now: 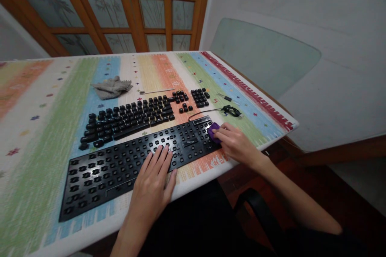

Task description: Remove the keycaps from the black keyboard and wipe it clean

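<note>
A black keyboard (120, 160) with its keycaps off lies along the near side of the table, bare switch posts showing. My left hand (152, 184) rests flat on its middle, fingers stretched out and holding nothing. At the keyboard's right end, my right hand (233, 140) is closed on a small purple piece (213, 132) against the number pad area; its exact kind is unclear. Behind the keyboard, loose black keycaps (132, 114) are laid out in keyboard order, with more number keycaps (200, 97) to the right.
A crumpled grey cloth (113, 87) lies beyond the keycaps, beside a thin brush (157, 91). To the right are a coiled black cable (231, 110) and a small black-handled tool (226, 97). A striped cloth (45, 128) covers the table; a chair armrest (256, 200) stands below.
</note>
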`<state>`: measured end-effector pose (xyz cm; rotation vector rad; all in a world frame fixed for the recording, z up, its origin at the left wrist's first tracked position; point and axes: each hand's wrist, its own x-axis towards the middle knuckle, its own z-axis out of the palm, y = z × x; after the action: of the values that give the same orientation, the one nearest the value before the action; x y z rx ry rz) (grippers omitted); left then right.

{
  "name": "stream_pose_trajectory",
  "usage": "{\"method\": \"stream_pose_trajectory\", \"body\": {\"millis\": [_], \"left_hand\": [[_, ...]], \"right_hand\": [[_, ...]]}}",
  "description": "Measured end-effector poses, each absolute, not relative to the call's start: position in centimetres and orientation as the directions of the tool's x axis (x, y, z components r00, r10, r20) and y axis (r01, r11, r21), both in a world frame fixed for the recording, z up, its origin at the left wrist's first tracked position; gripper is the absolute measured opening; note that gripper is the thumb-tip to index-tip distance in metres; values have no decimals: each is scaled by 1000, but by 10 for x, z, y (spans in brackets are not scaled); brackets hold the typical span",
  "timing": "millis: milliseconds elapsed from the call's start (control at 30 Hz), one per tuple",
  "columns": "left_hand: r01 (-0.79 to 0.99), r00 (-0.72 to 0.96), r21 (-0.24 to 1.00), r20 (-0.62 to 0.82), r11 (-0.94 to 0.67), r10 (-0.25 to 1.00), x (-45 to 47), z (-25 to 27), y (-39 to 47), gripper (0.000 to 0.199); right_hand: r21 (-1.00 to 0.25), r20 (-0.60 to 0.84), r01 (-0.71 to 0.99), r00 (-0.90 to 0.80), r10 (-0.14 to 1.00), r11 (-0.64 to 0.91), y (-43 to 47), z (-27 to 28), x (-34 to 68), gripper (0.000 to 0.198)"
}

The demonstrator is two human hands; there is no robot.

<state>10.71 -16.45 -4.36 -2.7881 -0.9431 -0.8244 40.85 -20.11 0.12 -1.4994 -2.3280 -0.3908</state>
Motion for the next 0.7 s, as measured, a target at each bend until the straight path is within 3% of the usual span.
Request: {"method": "stream_pose_trajectory", "body": {"millis": [100,267,467,700], "left_hand": [[583,664,97,515,-807,542,107,-43,-164,45],[586,657,104,520,-804,546,107,-43,-165,45],[585,662,102,513,-805,546,108,-43,-165,45],[587,661,111,506,-802,554,108,-39,-167,43]], "right_hand": [[165,355,871,-489,796,462,-205,0,406,28],[182,265,836,-549,793,518,-210,7,413,27],[147,142,765,-644,752,627,-197,19,423,29],[-10,0,734,-679,734,679,-190,35,432,32]]}}
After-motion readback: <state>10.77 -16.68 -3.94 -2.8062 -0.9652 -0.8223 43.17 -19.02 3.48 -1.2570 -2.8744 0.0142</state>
